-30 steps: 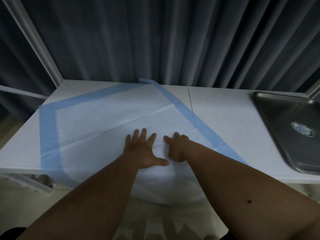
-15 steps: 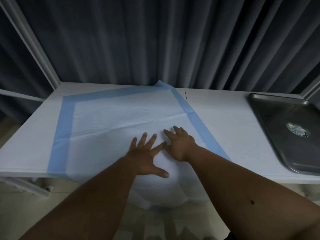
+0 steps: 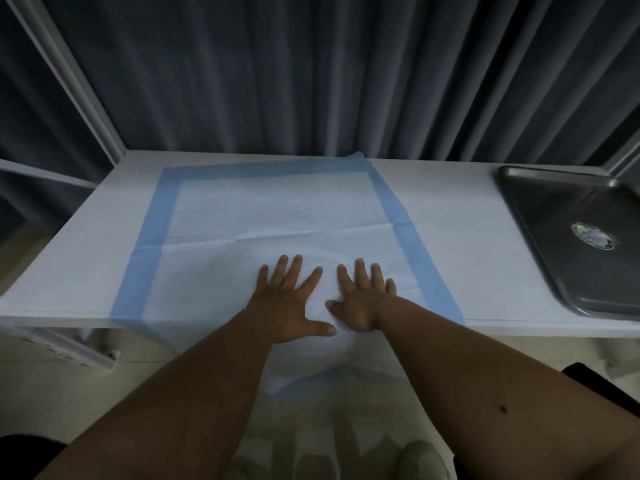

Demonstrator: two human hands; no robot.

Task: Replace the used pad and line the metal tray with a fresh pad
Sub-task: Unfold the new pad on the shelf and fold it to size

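A white pad with a blue border (image 3: pixel 270 209) lies spread on the white table, its near edge hanging over the table's front. My left hand (image 3: pixel 291 299) and my right hand (image 3: pixel 362 299) press flat on the pad's near middle, side by side, fingers straight and spread. The metal tray (image 3: pixel 540 216) sits bare at the table's right end, apart from the pad, with a round sticker (image 3: pixel 593 236) inside it.
The white table (image 3: pixel 460 244) runs across the view with a dark curtain (image 3: pixel 311 71) right behind it. A white frame post (image 3: pixel 86 95) stands at the back left. A white rack (image 3: pixel 69 348) hangs under the table's left front.
The pad has turned from a skewed lie to square with the table. Both hands stayed pressed on it and now lie flatter, fingers more spread.
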